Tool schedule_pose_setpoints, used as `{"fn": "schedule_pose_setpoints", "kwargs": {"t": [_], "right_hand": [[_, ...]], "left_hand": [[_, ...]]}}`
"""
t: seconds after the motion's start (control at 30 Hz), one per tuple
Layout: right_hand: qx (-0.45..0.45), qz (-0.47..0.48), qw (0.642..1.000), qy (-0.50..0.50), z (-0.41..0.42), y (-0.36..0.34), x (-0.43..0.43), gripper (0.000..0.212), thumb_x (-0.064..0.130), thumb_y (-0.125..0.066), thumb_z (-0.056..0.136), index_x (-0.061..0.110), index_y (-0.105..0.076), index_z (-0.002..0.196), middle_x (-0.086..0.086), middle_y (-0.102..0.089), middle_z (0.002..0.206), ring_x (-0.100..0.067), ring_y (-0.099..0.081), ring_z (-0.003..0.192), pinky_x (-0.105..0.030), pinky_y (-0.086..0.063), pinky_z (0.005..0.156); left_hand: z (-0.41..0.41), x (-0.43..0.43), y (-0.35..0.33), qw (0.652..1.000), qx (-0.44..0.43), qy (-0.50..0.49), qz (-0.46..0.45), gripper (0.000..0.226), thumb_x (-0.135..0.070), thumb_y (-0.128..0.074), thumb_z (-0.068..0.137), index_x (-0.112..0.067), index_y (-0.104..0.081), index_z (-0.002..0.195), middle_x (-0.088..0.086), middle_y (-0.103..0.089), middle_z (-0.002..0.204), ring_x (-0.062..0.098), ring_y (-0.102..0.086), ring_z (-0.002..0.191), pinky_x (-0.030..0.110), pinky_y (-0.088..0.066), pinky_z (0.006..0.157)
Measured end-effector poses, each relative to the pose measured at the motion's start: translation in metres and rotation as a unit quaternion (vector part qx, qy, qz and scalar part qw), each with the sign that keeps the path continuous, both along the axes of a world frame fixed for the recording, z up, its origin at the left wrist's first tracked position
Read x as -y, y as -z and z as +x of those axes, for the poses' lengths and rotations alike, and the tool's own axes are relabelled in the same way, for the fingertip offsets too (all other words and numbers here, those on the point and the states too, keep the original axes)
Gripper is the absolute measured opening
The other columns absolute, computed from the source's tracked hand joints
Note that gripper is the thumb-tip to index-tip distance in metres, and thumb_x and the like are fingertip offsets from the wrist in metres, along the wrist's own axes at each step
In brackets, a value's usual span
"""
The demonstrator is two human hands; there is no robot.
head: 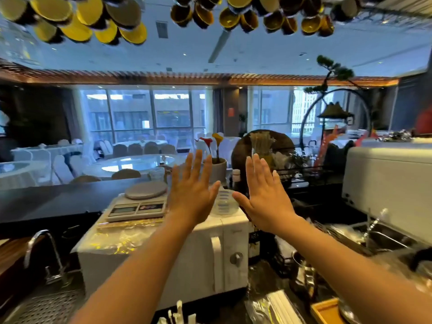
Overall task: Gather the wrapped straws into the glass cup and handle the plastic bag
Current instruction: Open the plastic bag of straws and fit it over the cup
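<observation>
I see left hand [191,195] | right hand [264,195] | both raised above the microwave [203,251], fingers spread, empty | wrapped straws [284,307] below microwave

I see a white microwave [201,251] with a smooth, glossy shell and a metal-looking knob. On top of it, crinkly clear plastic film [117,239] with yellow print catches the light. The kitchen scale [138,204] has a matt grey plastic body and a dull round platter. The faucet [42,251] at left is shiny chrome; the one at the right stands over a sink [383,237] of brushed steel. At the bottom edge I get paper-wrapped straws [284,305], matt white, inside a glossy clear bag [257,307], beside a smooth wooden tray [325,309].
</observation>
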State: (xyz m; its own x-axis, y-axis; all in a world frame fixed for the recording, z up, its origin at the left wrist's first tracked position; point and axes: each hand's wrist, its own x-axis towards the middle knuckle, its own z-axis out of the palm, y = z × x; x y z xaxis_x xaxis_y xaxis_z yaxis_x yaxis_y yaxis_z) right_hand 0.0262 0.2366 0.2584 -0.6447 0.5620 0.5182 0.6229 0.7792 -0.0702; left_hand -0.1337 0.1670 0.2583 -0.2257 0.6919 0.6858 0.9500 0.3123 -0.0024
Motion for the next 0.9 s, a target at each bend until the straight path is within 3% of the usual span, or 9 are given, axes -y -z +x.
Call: {"fn": "schedule_pose_setpoints", "kwargs": {"t": [0.13, 0.27, 0.5, 0.67, 0.77, 0.9], "right_hand": [[0.027, -0.042, 0.998, 0.035, 0.032, 0.039, -0.012, 0.074, 0.058, -0.019, 0.09, 0.027, 0.042, 0.118, 0.003, 0.042, 0.134, -0.011, 0.035, 0.127, -0.036, 0.014, 0.113], [0.059, -0.084, 0.993, 0.06, 0.067, 0.087, -0.02, 0.074, 0.057, -0.022, 0.091, 0.025, 0.036, 0.123, 0.003, 0.038, 0.136, -0.012, 0.031, 0.13, -0.037, 0.01, 0.115], [0.156, -0.159, 0.971, 0.09, 0.11, 0.18, -0.017, 0.078, 0.059, -0.023, 0.09, 0.02, 0.033, 0.128, 0.002, 0.035, 0.14, -0.019, 0.023, 0.14, -0.037, 0.006, 0.116], [0.203, -0.235, 0.946, 0.094, 0.127, 0.23, -0.006, 0.082, 0.059, -0.023, 0.09, 0.012, 0.02, 0.142, -0.008, 0.019, 0.155, -0.023, 0.012, 0.144, -0.037, -0.001, 0.118], [0.24, -0.29, 0.922, 0.088, 0.132, 0.246, -0.001, 0.096, 0.072, -0.01, 0.075, 0.009, 0.015, 0.143, -0.011, 0.014, 0.156, -0.023, 0.004, 0.145, -0.034, -0.005, 0.118], [0.214, -0.378, 0.896, 0.092, 0.145, 0.264, 0.0, 0.085, 0.053, -0.038, 0.09, 0.013, 0.014, 0.144, -0.011, 0.008, 0.157, -0.025, -0.005, 0.145, -0.037, -0.013, 0.117]], "left_hand": [[0.041, -0.026, 0.04, 0.997, 0.058, 0.035, -0.041, 0.066, -0.049, -0.02, 0.093, -0.024, 0.022, 0.137, -0.004, 0.034, 0.14, 0.017, 0.027, 0.136, 0.045, 0.011, 0.114], [0.077, -0.039, 0.084, 0.987, 0.103, 0.061, -0.112, 0.067, -0.048, -0.024, 0.093, -0.02, 0.012, 0.143, 0.004, 0.016, 0.156, 0.022, 0.012, 0.144, 0.048, 0.003, 0.116], [0.121, -0.035, 0.178, 0.958, 0.154, 0.108, -0.219, 0.068, -0.05, -0.021, 0.092, -0.021, 0.015, 0.142, 0.004, 0.017, 0.155, 0.022, 0.015, 0.143, 0.046, 0.004, 0.117], [0.142, -0.022, 0.238, 0.926, 0.183, 0.108, -0.313, 0.072, -0.053, -0.027, 0.09, -0.022, 0.011, 0.143, 0.006, 0.016, 0.156, 0.024, 0.01, 0.144, 0.045, -0.002, 0.117], [0.15, -0.013, 0.262, 0.901, 0.2, 0.122, -0.364, 0.075, -0.056, -0.033, 0.088, -0.021, 0.001, 0.145, 0.008, 0.006, 0.157, 0.026, -0.003, 0.144, 0.045, -0.012, 0.116], [0.161, -0.004, 0.282, 0.881, 0.174, 0.149, -0.413, 0.073, -0.054, -0.037, 0.087, -0.017, -0.01, 0.144, 0.009, -0.017, 0.154, 0.024, -0.021, 0.139, 0.041, -0.024, 0.11]]}}
